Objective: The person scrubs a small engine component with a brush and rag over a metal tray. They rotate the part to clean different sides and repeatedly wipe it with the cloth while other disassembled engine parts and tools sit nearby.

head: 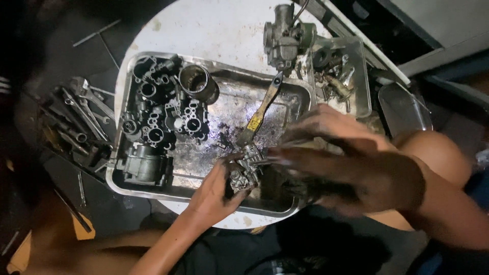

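a small greasy carburetor body [244, 170] sits over the near edge of a large steel tray [300, 94], held just above its oily floor. the left hand [214, 196] comes up from below with the wrist bent, palm cupped under the part, thumb and fingers clenched around its lower half. the right hand [351, 163] reaches across from the right, forearm level, back of the hand up, blurred with motion; its fingertips [277, 153] press together at the top of the carburetor body, though the blur keeps me from telling whether they pinch anything small.

a brush with a yellow handle [260, 114] lies slanted in the tray just beyond the part, bristles near it. further left in the tray lie dark engine castings [158, 119] and a metal cylinder sleeve [196, 81]. a second carburetor [285, 38] stands on the round white table [204, 25] beyond the tray, beside a smaller tray of loose fittings [338, 76]. wrenches [84, 114] lie on the floor at left.
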